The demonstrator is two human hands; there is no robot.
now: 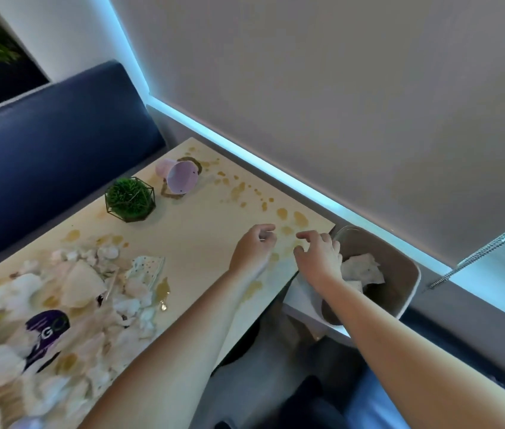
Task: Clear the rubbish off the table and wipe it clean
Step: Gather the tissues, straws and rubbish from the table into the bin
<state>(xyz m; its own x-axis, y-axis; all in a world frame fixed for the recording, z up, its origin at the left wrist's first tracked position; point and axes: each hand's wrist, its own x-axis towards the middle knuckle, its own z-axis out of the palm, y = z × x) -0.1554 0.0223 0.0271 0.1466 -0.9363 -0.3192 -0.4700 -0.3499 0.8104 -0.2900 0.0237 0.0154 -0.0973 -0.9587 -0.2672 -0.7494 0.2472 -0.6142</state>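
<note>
Both hands over far corner of pale wooden table, beside grey plastic bin. Left hand loosely curled, holding nothing; right hand fingers relaxed, empty. Heap of crumpled white tissue lies well apart, near-left. I'd gather big handfuls, carry low (brown spills wait for wiping).

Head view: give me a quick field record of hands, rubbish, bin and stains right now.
left hand: over the table's right end, fingers loosely curled, holding nothing
right hand: at the table edge beside the bin, fingers spread, empty
bin: off the table's right end, crumpled paper inside
rubbish pile: tissues and wrappers, left end of table
tipped cup: on its side, far edge
stains: brown spots, unwiped
</note>
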